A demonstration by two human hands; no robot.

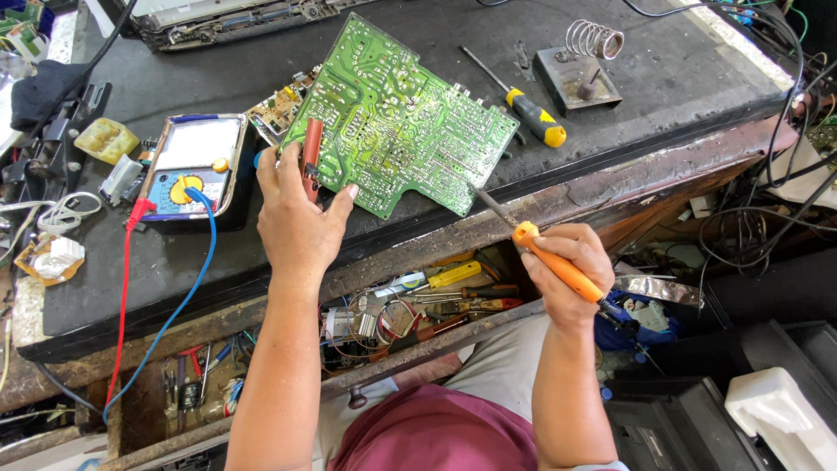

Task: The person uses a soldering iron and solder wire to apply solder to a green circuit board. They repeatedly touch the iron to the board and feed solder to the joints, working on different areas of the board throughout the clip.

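Meter: a multimeter (193, 166) sits at the left of the bench, red and blue leads trailing off its edge.
Left hand: the left hand (296, 218) grips a red probe (311, 159) and steadies the green circuit board (405, 122).
Board: lying solder side up at mid-bench.
Right hand: the right hand (567, 266) is clenched around an orange soldering iron (545, 253), its tip at the board's lower edge.
Far right: a yellow-handled screwdriver (523, 100) lies beside a coiled iron stand (586, 65).

A pale, rectangular meter face (199, 143) sat in the blue-edged, boxy multimeter (190, 166) near the dark workbench's (663, 70) left edge, above a yellow round dial. It looked like an analogue scale panel, though glare washed it out.
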